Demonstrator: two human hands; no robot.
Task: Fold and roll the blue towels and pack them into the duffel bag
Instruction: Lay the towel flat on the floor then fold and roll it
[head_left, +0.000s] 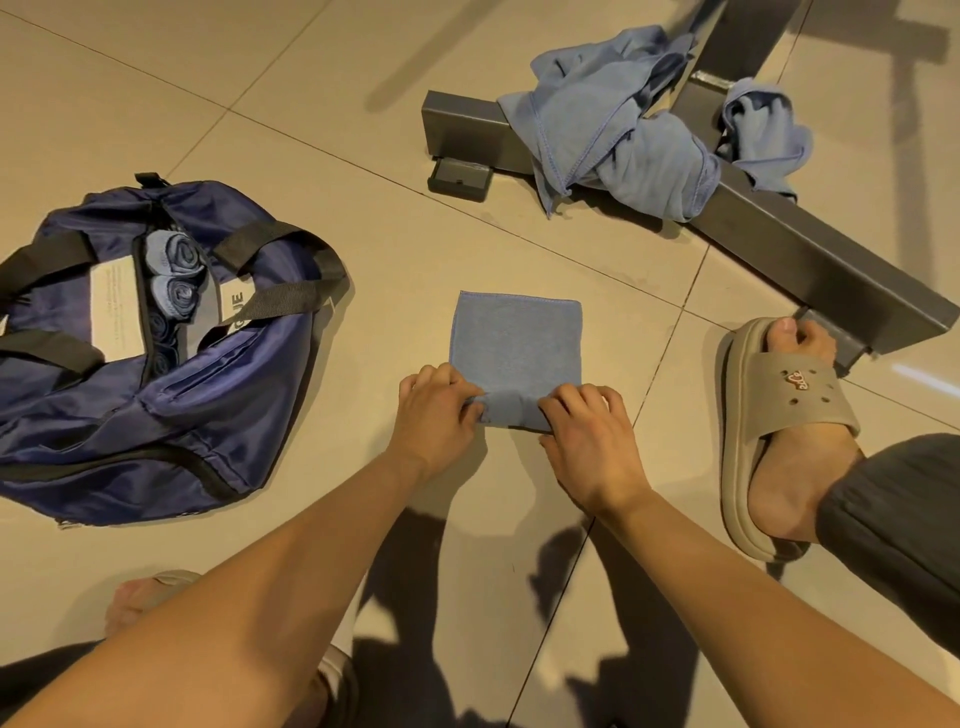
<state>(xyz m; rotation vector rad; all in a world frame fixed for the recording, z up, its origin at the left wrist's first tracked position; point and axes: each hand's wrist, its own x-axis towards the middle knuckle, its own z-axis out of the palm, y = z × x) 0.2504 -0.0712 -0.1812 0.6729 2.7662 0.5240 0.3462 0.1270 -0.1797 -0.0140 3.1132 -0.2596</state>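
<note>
Indoor room, likely a home: glossy beige floor tiles (311, 104), slide sandal (779, 415) worn, grey steel furniture base (831, 270) at one o'clock

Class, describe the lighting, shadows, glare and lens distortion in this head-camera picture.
Head view: warm yellowish light; hard-edged arm shadows on the tiled floor below the left hand and right hand; pale glare streak at the right edge; forearms stretched large by the wide angle; the folded towel is sharp.
</note>
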